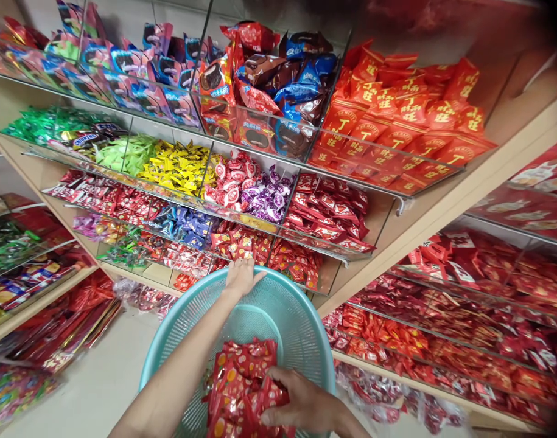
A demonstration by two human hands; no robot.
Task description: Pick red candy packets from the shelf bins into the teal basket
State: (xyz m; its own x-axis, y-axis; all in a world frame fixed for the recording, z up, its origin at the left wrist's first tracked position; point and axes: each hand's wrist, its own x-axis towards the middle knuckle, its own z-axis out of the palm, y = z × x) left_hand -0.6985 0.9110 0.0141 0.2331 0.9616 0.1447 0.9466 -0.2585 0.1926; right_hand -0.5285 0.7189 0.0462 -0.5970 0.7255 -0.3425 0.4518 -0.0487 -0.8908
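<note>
A round teal plastic basket (321, 328) with perforated sides stands in front of me, tilted in view. My left hand (240, 277) reaches across it to the far rim; its fingers bend over the edge and the thumb lies to the right. Inside the basket, red candy packets (235, 383) with yellow and orange dots form a pile. My right hand (301, 398) is closed around the right side of this pile, with red wrapper between thumb and fingers. Just beyond the left hand, similar red packets (246, 242) fill a low shelf compartment.
Glass-fronted shelves hold yellow candies (180, 167), purple-wrapped candies (269, 194) and orange-red snack bags (401, 118). A wooden shelf post (442, 201) runs down on the right. Bagged goods (374, 389) lie beneath the right shelves. More goods (20, 389) stand at the lower left beside pale floor (109, 371).
</note>
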